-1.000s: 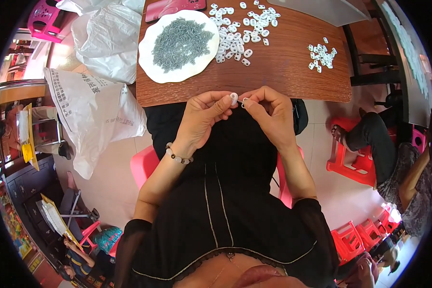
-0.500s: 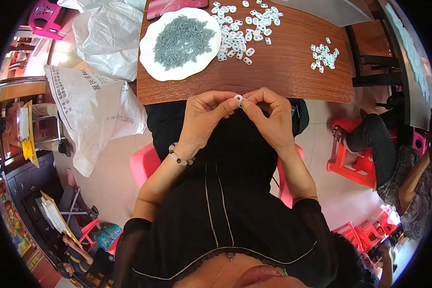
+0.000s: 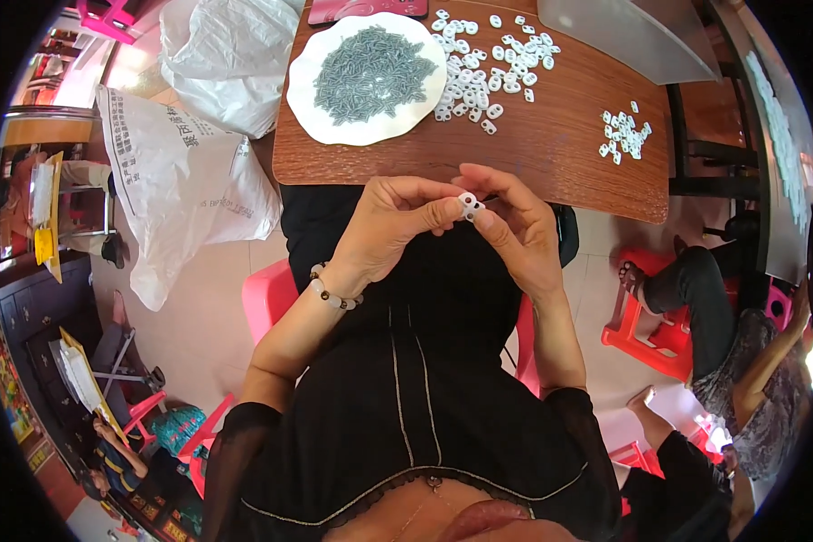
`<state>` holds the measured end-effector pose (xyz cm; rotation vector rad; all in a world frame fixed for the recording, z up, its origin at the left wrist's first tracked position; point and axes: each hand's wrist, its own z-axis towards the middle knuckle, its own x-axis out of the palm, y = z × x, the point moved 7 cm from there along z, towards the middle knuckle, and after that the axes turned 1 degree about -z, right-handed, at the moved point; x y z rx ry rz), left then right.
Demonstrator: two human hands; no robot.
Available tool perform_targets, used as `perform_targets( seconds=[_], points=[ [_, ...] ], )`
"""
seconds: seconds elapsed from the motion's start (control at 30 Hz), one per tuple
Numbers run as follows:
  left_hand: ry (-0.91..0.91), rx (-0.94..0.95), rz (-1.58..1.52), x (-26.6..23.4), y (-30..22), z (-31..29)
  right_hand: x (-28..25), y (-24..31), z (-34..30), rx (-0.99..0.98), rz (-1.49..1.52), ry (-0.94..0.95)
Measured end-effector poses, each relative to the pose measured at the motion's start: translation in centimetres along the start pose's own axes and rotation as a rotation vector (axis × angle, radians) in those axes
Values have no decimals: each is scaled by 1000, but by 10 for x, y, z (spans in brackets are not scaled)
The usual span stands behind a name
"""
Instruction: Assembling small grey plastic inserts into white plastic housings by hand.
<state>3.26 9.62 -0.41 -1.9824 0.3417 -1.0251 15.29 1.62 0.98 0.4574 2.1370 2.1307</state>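
Note:
A small white plastic piece with round holes [image 3: 469, 207] is up at the table's near edge, above my lap. My left hand [image 3: 384, 228] pinches it between thumb and forefinger. From the other side, my right hand [image 3: 526, 237] has its thumb pressed against the piece, with the fingers curled behind and partly hidden. On the table beyond, a heap of similar white two-holed pieces [image 3: 465, 86] lies loose. Left of them a white scalloped plate [image 3: 305, 122] bears many thin grey pieces that look like small springs [image 3: 370, 77].
A smaller cluster of white pieces [image 3: 625, 135] lies at the right of the brown wooden table [image 3: 542, 167]. A grey bin-like box [image 3: 632, 36] and a pink flat case [image 3: 366, 9] stand at the far side. White sacks [image 3: 185, 172] are on the left. Another person sits on a red stool [image 3: 646, 339] at right.
My hands have shifted slightly right with the white piece, which is turned so that its holes show. My right forefinger has lifted and spread. The whole view has tilted a little.

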Motion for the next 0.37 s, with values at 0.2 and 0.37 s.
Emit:
perform_targets(
  seconds=[0.2,0.37],
  points=[
    [38,-26,-29,1,2,0,8,6,1,-63,60,131],
    [80,-45,-74,2,4,0,7,0,1,-79,54,178]
  ],
)
